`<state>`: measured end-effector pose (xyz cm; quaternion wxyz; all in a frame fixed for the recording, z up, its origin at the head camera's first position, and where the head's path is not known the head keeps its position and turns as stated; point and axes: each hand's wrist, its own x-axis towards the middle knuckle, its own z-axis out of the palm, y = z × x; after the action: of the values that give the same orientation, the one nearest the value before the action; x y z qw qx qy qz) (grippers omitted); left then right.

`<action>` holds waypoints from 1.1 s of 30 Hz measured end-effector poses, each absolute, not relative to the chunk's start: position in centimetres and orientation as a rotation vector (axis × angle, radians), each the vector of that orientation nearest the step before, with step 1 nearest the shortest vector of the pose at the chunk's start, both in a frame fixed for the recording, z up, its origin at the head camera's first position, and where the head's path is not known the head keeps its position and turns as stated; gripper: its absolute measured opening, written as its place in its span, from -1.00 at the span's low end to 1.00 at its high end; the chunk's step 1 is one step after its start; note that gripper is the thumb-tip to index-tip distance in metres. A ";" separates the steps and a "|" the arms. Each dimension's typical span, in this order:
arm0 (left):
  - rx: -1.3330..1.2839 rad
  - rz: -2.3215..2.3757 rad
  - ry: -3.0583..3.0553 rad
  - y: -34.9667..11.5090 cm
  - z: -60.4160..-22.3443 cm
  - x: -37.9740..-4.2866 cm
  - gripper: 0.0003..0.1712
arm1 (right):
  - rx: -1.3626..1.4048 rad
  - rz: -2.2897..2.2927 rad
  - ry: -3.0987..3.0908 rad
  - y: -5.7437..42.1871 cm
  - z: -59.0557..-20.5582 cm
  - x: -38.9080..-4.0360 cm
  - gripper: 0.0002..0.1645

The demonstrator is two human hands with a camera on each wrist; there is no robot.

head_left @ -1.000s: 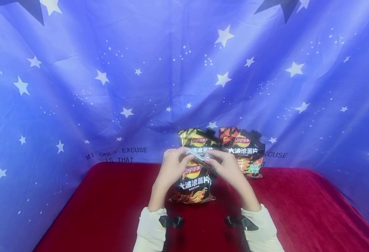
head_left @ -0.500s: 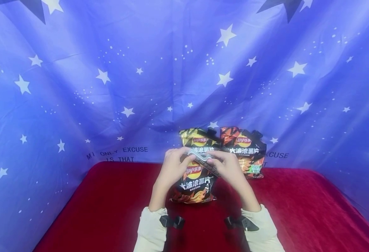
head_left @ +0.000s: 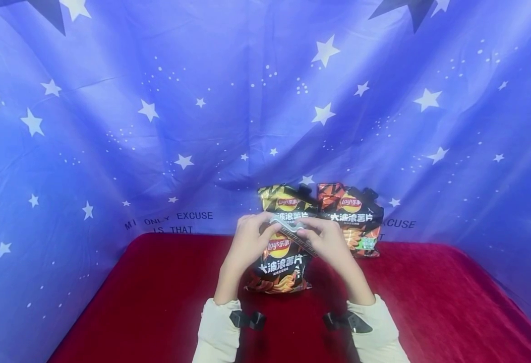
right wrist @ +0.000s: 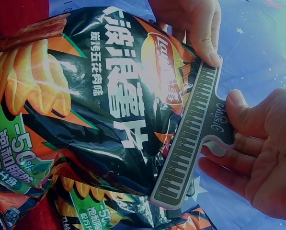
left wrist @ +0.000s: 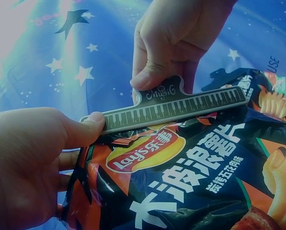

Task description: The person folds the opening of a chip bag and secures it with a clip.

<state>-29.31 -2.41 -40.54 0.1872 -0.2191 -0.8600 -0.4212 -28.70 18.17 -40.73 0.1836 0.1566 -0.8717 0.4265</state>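
A black and orange bag of Lay's potato chips (head_left: 278, 264) stands upright at the middle of the table. Across its folded top lies a long dark clip (left wrist: 176, 111) with a piano-key pattern and a "Music" tab. My left hand (head_left: 248, 239) pinches the clip's left end together with the bag's top corner, thumb in front. At the tab, my right hand (right wrist: 265, 148) pinches the clip between thumb and fingers. In the right wrist view the clip spans the top edge of the bag (right wrist: 109, 96). How far its jaws reach over the bag is hidden.
Behind stand two more chip bags, a yellow-topped one (head_left: 270, 199) and a red-topped one (head_left: 353, 219), each with a dark clip-like thing at the top. The red cloth table (head_left: 170, 292) backs onto a blue starry curtain (head_left: 229, 126).
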 end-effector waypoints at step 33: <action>-0.603 -1.114 -2.381 -2.2 -41.0 -29.7 -0.85 | 0.472 1.170 -2.487 18.1 -40.7 -28.7 -0.67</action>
<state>-29.73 -2.20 -40.98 0.2206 -0.2179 -0.8610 -0.4031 -28.66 18.10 -40.69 0.1757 0.1668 -0.8779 0.4130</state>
